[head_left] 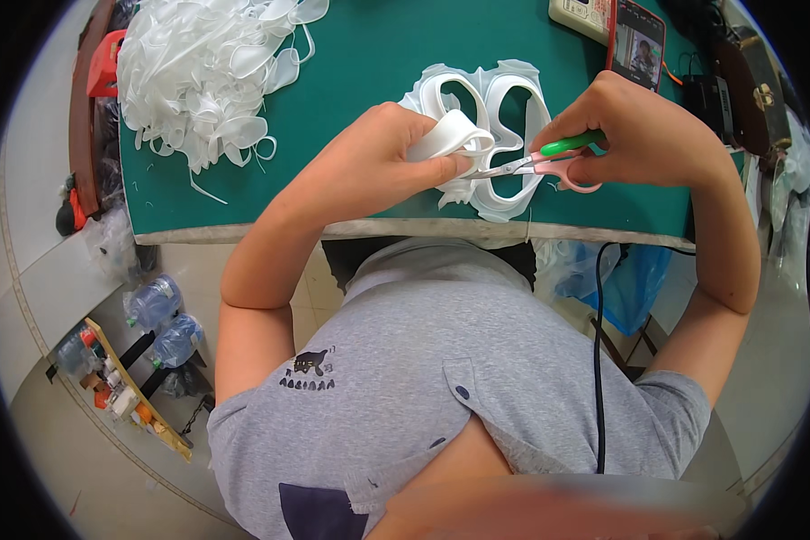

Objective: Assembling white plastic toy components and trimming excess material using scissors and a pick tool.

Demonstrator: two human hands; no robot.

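My left hand (373, 162) pinches a curved white rubbery piece (450, 135), shaped like a soft goggle frame, between thumb and fingers. In my right hand (643, 130) is a pair of scissors (567, 153) with one green and one pink handle. Its blades point left and meet the white material close to my left thumb; whether they are cutting into it I cannot tell. Beneath and beyond the held piece, more white goggle-shaped moulded frames (538, 108) with thin ragged edges lie on the green tabletop (351, 63).
A large heap of white trimmed scraps (198, 85) covers the table's far left, beside a red plastic object (106, 63). At the far right a phone (637, 45) leans on a pale device (580, 16). A black cable (600, 360) hangs over my right side.
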